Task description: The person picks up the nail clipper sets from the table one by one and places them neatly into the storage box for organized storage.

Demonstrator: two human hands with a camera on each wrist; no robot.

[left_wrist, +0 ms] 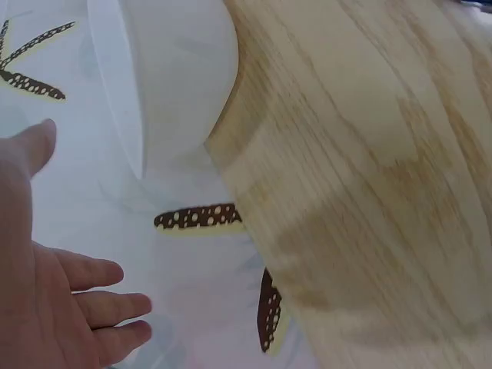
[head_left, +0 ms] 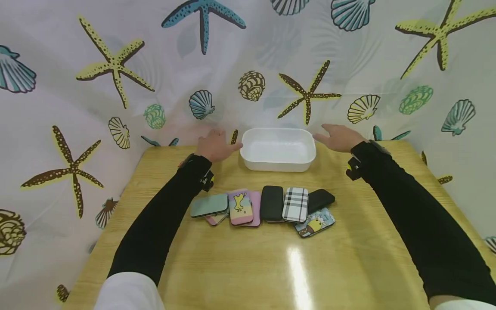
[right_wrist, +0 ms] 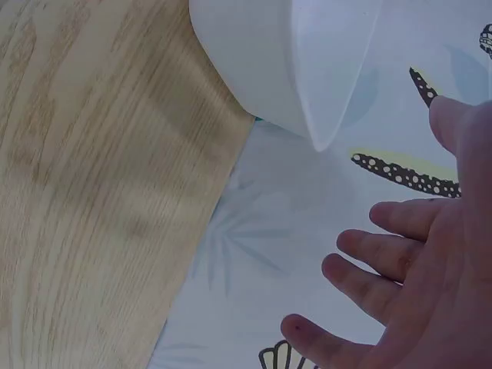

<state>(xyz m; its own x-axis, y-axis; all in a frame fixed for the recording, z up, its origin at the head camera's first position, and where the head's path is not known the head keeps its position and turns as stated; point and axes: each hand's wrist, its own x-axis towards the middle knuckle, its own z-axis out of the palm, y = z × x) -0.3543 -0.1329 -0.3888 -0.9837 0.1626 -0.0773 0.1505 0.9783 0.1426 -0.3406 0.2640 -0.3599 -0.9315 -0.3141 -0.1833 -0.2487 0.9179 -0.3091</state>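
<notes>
A white plastic tub (head_left: 279, 165) with rounded corners stands at the far edge of the wooden table. My left hand (head_left: 217, 146) is beside its left end, thumb pointing at the rim. On the other side, my right hand (head_left: 341, 137) has its fingers spread near the tub's right end. In the left wrist view the fingers of the left hand (left_wrist: 69, 307) are extended, with a gap to the tub (left_wrist: 184, 77). The right wrist view has the right hand (right_wrist: 415, 277) loosely spread, apart from the tub (right_wrist: 254, 54). Neither hand holds anything.
Before the tub lies a row of small, flat rounded cases, some overlapping: green (head_left: 210, 205), pastel with a yellow figure (head_left: 240, 208), pink (head_left: 255, 209), black (head_left: 272, 203), plaid (head_left: 296, 204), another black (head_left: 320, 200) and a blue cartoon one (head_left: 315, 222). A sea-patterned cloth (head_left: 224, 86) hangs behind.
</notes>
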